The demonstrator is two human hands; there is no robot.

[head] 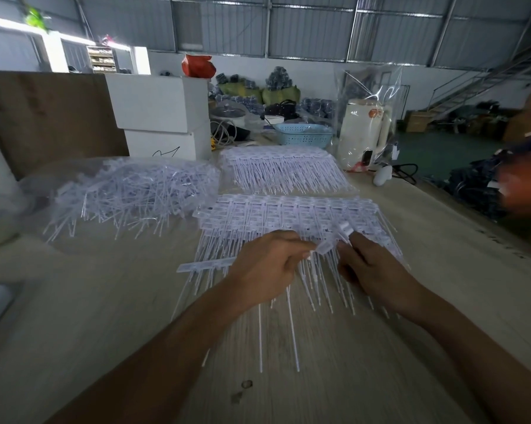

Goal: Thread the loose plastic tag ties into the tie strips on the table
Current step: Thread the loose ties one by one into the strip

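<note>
Both hands work over the middle of the pale wooden table [105, 316]. The left hand [264, 270] pinches a white plastic tie strip [207, 265]; the right hand [371, 267] pinches a loose white tag tie [345, 231]. Ties appear light, thin and springy: grip near the flat head, not the whippy tail.

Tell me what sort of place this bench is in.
Most likely a warehouse or small factory packing floor. A corrugated metal wall and metal staircase enclose it, stuffed sacks are heaped at the back, and the wooden table is covered in bulk loose tag ties.
</note>
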